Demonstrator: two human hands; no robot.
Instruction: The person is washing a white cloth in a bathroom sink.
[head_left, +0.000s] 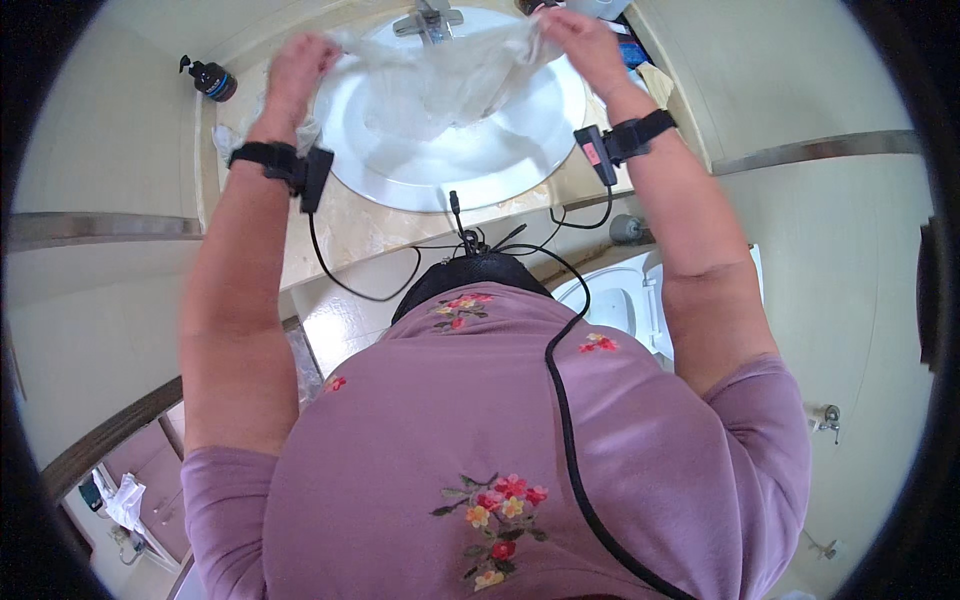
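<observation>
A thin, whitish, translucent sheet (457, 79), its material unclear, is stretched between my two hands and hangs over the oval white washbasin (435, 187). My left hand (300, 64) grips one upper corner at the basin's left rim. The opposite corner is pinched in my right hand (581, 45), at the basin's upper right. Behind the sheet stands a chrome faucet (431, 22), partly covered by it. Black straps with small devices and cables are on both wrists. Crumpled pale cloth (225, 141) lies on the counter beside my left wrist.
A dark pump bottle (214, 81) stands at the counter's left corner. A yellowish cloth (655, 84) and other items lie at the right. Below the stone counter's edge (360, 247) hang black cables. A white toilet (615, 300) is at the lower right.
</observation>
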